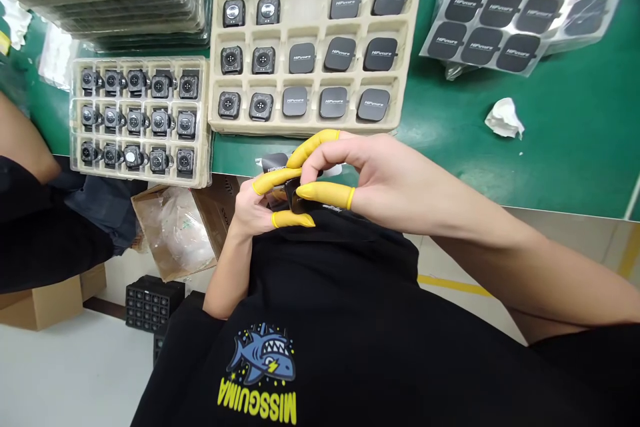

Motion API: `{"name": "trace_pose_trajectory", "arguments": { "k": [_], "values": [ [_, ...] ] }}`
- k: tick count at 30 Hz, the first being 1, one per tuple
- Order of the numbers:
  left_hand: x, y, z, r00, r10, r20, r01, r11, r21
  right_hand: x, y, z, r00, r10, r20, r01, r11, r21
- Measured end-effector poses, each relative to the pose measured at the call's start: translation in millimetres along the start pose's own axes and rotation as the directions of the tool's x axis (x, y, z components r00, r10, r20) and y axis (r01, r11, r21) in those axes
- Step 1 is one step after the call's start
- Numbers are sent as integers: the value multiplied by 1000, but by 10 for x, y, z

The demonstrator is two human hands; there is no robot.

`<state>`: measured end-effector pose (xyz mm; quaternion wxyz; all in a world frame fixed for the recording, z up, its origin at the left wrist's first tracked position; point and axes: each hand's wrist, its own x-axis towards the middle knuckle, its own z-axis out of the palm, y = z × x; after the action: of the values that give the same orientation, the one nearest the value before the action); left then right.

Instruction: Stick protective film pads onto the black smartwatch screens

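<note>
My left hand (263, 203), with yellow finger covers, is closed on a small dark watch body (294, 193) near the table's front edge. From the right, my right hand (350, 177) pinches at the same watch body, its covered fingertips touching it. Parts of a dark film sheet with a printed logo (275, 161) show behind my fingers. Beyond the hands lies a beige tray (216, 80) of watch bodies; two columns at left show their sensor backs, the others carry dark labelled covers, and one back-row compartment holds nothing.
At left is a clear-lidded tray of watches (75, 113), with stacked trays (125, 7) behind it. Label sheets (483, 47) and crumpled paper (504, 118) lie at right. An open box (165, 240) stands below the table; another person's arm (23, 140) is at far left.
</note>
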<state>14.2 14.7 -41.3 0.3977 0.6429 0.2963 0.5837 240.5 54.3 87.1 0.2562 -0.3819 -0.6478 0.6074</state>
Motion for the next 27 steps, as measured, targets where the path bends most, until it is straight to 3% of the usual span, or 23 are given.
{"name": "trace_pose_trajectory", "arguments": {
  "k": [8, 13, 17, 23, 27],
  "values": [
    [-65, -22, -34, 994, -107, 14, 107, 994, -18, 5, -27, 22, 1000, -17, -20, 17, 1000, 11],
    [15, 34, 15, 998, -53, -18, 52, 997, -52, 19, -31, 18, 999, -47, -22, 47, 999, -12],
    [60, 77, 27, 998, -50, -46, 49, 998, -27, -12, -47, 37, 994, -105, -35, 100, 987, -128],
    [47, 139, -8, 992, -119, -44, 119, 993, 0, -162, -25, 120, 936, -284, -208, 160, 870, -466],
    [60, 174, 8, 995, -53, -84, 51, 998, -31, -184, 58, 126, 973, -211, -97, 149, 888, -435]
  ]
}}
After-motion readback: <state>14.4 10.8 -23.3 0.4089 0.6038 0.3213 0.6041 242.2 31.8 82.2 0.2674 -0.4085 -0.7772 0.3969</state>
